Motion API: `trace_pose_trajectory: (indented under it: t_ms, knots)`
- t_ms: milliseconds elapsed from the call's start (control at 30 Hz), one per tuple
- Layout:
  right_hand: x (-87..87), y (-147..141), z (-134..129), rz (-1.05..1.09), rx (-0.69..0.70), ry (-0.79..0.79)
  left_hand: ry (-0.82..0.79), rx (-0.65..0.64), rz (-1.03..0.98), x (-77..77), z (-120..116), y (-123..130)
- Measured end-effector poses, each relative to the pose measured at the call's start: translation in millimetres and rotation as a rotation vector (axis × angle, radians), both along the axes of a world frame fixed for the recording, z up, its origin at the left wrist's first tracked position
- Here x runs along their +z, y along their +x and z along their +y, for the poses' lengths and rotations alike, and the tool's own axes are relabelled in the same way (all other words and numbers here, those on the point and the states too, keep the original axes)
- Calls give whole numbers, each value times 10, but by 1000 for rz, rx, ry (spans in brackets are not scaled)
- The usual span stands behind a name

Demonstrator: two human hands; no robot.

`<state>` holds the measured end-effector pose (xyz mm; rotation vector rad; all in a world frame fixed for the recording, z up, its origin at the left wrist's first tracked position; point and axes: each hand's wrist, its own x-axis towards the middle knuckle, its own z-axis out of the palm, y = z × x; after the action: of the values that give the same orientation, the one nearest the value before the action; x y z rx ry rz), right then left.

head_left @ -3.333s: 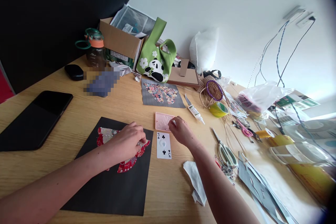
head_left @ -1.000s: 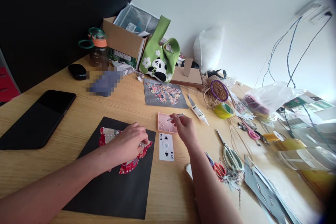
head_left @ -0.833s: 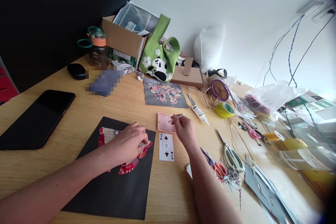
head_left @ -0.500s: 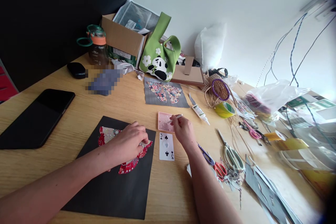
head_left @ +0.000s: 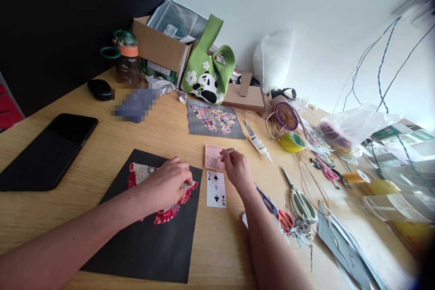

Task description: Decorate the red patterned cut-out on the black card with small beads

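My left hand (head_left: 171, 179) lies over a red and cream fabric piece (head_left: 169, 214) edged with beads. Its fingers are curled together at the fabric's right side, the fingertips partly hidden. Under the fabric is a black sheet (head_left: 136, 253). My right hand (head_left: 239, 170) pinches a thin white pen-like stick (head_left: 231, 150), its tip over a small pink tray (head_left: 210, 150) with tiny pale beads inside. Just below the tray lies a three of clubs playing card (head_left: 216, 197), bearing a small clear blob near its middle.
Scissors (head_left: 301, 201) and fabric scraps lie right of my right forearm. A glue tube (head_left: 260, 145) and a floral cutout on a grey sheet (head_left: 200, 130) lie beyond the tray. A black tablet (head_left: 50, 154) is at left; a green panda bag (head_left: 207, 77) stands behind.
Both hands hold nearly the same positions, with the stick still at the tray. The whole view has shifted very slightly.
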<state>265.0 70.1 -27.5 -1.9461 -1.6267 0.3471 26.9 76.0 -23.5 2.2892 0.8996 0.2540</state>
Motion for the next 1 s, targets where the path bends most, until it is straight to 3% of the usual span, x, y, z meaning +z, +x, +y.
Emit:
trace_pose_trajectory:
  t_ms: [400, 667, 833, 1000]
  knots:
    - [-9, -37, -15, 38, -34, 64, 13, -4, 11, 28, 8, 4]
    - [276, -116, -104, 201, -42, 84, 1, 7, 19, 47, -4, 9]
    - [521, -290, -242, 305, 29, 67, -10, 27, 30, 76, -17, 12]
    - [553, -469, -503, 333, 86, -6, -8, 29, 35, 118, -34, 15]
